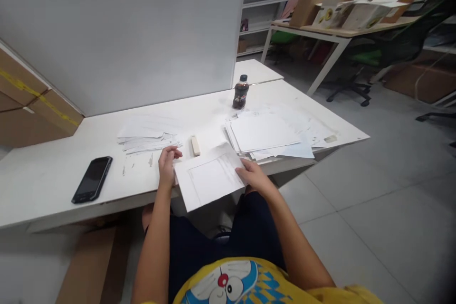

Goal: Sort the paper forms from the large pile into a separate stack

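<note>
A printed sheet of paper (210,178) with a ruled frame on it is tilted over the table's front edge. My right hand (252,175) pinches its right side, with the thumb on top. At the paper's left edge is my left hand (166,164), its fingers loosely bent and apart, with nothing visible in them. Just beyond lies a small cream block, perhaps a stapler or eraser (195,145). A loose stack of papers (147,134) spreads behind my left hand. Past my right hand lies a larger pile of white sheets (265,130), a pale blue one among them.
A black phone (92,179) lies at the left of the white table (39,175). A capped bottle of dark drink (241,92) stands behind the larger pile. A grey-white panel (124,33) rises along the back. Taped cardboard boxes (35,99) are at the left.
</note>
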`<action>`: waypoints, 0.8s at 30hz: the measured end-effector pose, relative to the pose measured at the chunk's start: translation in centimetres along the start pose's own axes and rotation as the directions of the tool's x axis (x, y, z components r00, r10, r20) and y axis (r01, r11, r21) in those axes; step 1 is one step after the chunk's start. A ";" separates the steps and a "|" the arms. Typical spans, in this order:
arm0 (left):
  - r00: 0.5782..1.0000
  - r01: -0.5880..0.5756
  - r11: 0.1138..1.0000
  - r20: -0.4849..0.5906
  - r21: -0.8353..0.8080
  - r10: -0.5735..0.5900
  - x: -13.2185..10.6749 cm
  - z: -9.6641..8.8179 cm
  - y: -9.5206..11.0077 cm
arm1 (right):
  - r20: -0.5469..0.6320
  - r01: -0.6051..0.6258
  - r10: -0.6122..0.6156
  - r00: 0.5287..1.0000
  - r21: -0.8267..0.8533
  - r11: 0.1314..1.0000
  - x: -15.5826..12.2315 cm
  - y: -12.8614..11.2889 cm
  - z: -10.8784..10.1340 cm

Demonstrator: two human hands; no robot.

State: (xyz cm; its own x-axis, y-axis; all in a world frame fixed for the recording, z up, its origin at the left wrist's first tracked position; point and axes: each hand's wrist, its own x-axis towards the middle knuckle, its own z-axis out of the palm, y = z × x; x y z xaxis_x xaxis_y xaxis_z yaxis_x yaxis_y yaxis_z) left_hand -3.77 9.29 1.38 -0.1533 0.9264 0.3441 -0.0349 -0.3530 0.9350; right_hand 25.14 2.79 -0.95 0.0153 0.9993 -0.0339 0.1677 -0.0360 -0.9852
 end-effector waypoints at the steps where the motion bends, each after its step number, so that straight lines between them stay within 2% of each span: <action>1: 1.000 0.008 1.000 -0.026 -0.007 -0.008 0.1 0.1 -0.1 | -0.004 -0.034 0.034 0.999 -0.014 0.999 -0.3 0.3 -0.4; 5: 0.991 0.107 0.993 -0.084 0.053 -0.103 0.3 0.2 -0.6 | -0.116 -0.102 0.098 0.988 -0.026 0.994 -0.5 1.4 -1.3; 8: 0.995 0.094 0.960 0.010 0.262 -0.100 0.2 0.4 -0.7 | -0.165 -0.064 0.047 0.985 -0.101 0.993 -0.1 1.6 -1.1; 11: 0.982 -0.066 0.876 0.186 0.478 -0.028 -0.2 0.9 -0.5 | -0.240 0.057 -0.139 0.961 -0.317 0.947 0.0 0.5 -0.3; 13: 0.963 -0.155 0.799 0.268 0.582 -0.008 -0.4 1.2 -0.3 | -0.330 0.093 -0.301 0.895 -0.521 0.849 -0.2 -0.8 0.5; 15: 0.959 -0.203 0.705 0.283 0.679 0.004 -0.6 1.6 -0.3 | -0.356 0.094 -0.434 0.827 -0.674 0.733 -0.2 -2.2 1.6; 17: 0.964 -0.225 0.614 0.265 0.756 0.026 -0.7 1.9 -0.3 | -0.252 0.179 -0.510 0.822 -0.737 0.652 0.3 -3.5 3.0; 19: 0.966 -0.235 0.563 0.257 0.792 0.042 -0.7 2.0 -0.4 | -0.043 0.361 -0.552 0.833 -0.714 0.600 1.3 -4.3 4.8; 21: 0.965 -0.239 0.549 0.261 0.801 0.039 -0.6 2.1 -0.4 | 0.155 0.523 -0.573 0.805 -0.643 0.560 2.6 -4.4 6.8; 24: 0.967 -0.225 0.543 0.255 0.809 0.021 -0.7 2.1 -0.2 | 0.307 0.635 -0.580 0.755 -0.565 0.527 4.2 -3.7 9.2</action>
State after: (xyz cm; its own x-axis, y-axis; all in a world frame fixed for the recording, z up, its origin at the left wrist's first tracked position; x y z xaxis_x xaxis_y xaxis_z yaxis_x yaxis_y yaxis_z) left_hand -1.60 9.02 1.17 0.1027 0.9216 0.3743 0.8147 -0.2939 0.5000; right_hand 15.51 7.16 0.99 -0.3882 0.7780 0.4940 0.6549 0.6100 -0.4461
